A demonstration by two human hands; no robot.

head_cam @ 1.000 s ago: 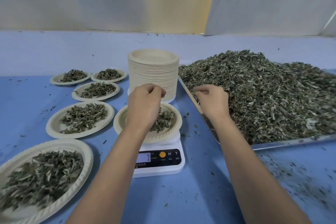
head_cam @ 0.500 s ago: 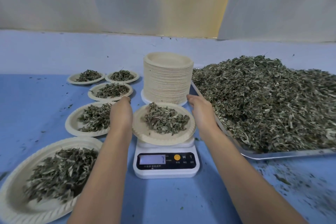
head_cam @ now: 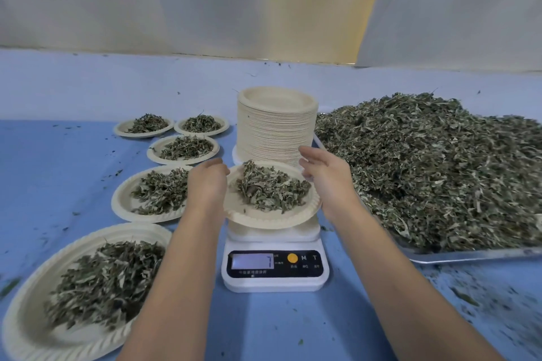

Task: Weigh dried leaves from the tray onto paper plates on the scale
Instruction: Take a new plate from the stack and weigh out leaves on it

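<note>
Left hand [head_cam: 207, 184] grips the left rim of the round beige paper plate [head_cam: 264, 218] of dried green leaves [head_cam: 271, 189] on the white digital scale [head_cam: 274, 272]; right hand [head_cam: 325, 177], fingers loosely straight, touches the right rim.

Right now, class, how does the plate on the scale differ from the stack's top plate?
The plate on the scale holds a heap of dried leaves; the stack's top plate is empty. The plate on the scale sits alone; the stack's top plate caps many others. Both are pale round paper plates.
</note>
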